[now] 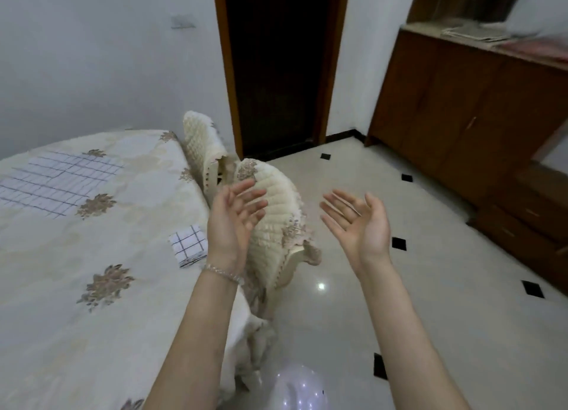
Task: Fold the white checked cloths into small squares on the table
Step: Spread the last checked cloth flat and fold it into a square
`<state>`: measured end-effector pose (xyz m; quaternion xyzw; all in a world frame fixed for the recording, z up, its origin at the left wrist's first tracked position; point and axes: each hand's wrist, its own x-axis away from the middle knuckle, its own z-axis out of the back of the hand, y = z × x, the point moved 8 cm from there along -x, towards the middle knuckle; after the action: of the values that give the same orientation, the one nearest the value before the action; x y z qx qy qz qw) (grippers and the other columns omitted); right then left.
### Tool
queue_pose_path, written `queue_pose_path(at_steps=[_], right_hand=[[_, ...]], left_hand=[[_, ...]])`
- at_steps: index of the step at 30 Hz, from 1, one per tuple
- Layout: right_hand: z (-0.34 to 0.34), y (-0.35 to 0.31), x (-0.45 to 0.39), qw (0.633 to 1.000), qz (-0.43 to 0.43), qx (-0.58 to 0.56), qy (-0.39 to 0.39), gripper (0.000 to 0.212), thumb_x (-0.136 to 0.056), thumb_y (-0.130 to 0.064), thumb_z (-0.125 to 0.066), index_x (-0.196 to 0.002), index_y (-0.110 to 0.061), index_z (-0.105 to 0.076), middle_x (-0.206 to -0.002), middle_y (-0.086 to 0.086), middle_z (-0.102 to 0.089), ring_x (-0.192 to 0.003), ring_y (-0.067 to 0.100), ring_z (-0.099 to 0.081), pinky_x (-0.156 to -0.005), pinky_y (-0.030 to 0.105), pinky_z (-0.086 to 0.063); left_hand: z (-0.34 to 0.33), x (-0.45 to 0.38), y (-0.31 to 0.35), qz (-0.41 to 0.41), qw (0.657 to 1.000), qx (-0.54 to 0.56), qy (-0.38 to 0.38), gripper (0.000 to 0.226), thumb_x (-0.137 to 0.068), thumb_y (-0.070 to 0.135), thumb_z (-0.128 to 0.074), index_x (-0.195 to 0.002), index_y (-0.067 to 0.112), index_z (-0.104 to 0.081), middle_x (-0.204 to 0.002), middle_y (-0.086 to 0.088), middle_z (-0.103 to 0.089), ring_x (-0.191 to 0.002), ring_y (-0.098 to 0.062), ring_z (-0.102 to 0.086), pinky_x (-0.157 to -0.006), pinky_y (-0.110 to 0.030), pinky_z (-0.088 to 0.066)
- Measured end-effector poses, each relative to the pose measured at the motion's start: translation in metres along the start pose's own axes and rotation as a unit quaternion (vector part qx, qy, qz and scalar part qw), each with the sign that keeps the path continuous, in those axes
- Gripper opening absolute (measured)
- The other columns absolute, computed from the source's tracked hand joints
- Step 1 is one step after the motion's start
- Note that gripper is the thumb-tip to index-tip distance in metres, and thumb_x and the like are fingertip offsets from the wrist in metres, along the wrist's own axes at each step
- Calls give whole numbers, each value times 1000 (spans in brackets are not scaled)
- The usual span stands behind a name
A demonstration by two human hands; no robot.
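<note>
Cloths first: one folded square sits at the table edge, one unfolded cloth lies flat farther back. My left hand and right hand hover palms-up, fingers spread, holding nothing.

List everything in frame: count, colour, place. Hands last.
folded checked cloth: 1, white with dark grid, small square near the table's right edge
spread checked cloth: 1, white with dark grid, flat at far left of the table
table: 1, cream floral tablecloth, left half of view
chairs: 2, cream quilted covers, right of the table
doorway: 1, dark with brown frame, back centre
cabinet: 1, brown wood, right wall, papers on top
floor: pale glossy tiles with black diamonds
bracelet: 1, silvery, left wrist
left hand: open, empty, raised by the near chair
right hand: open, empty, palm up over the floor
</note>
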<state>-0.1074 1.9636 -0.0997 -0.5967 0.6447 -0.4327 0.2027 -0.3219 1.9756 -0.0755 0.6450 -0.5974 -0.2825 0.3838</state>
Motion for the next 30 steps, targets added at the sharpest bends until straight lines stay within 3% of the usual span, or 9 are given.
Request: queue_pose_path(at_steps=[6,14,21,30], right_hand=[[83,-49,-6,998,34,-14,49,49,-100,-37,-31,-112,-3,-64,-111,15,-70,-109,28,-65,-98,40,-48],[116,-74,-57,995,43,-44,76,47,-100,-34,-32,-106,-2,-65,-109,17,-70,-109,32,-64,-99,42,-47],[109,-94,-162,996,43,-30,73,45,-99,-34,-32,-104,-3,-65,-109,18,-69,-106,32,-65,-100,43,-47],[48,-145,-314,997,70,13,34,45,-101,-33,-33,-109,-1,-64,-108,17,-71,-104,31,-67,-94,42,-50]], left_hand=[[-80,2,-64,53,997,-20,-60,43,-100,33,-28,-103,7,-62,-91,-11,-68,-81,-21,-62,-76,-32,-49],[-133,-48,-95,65,994,-25,-84,43,-100,32,-29,-106,6,-62,-92,-10,-68,-81,-20,-63,-78,-32,-49],[-165,-139,-122,63,994,-24,-85,43,-101,31,-27,-105,7,-63,-92,-9,-70,-85,-22,-62,-84,-36,-47],[-207,-298,-101,11,995,-50,-81,45,-102,33,-28,-111,7,-63,-96,-9,-70,-89,-22,-65,-85,-35,-51]])
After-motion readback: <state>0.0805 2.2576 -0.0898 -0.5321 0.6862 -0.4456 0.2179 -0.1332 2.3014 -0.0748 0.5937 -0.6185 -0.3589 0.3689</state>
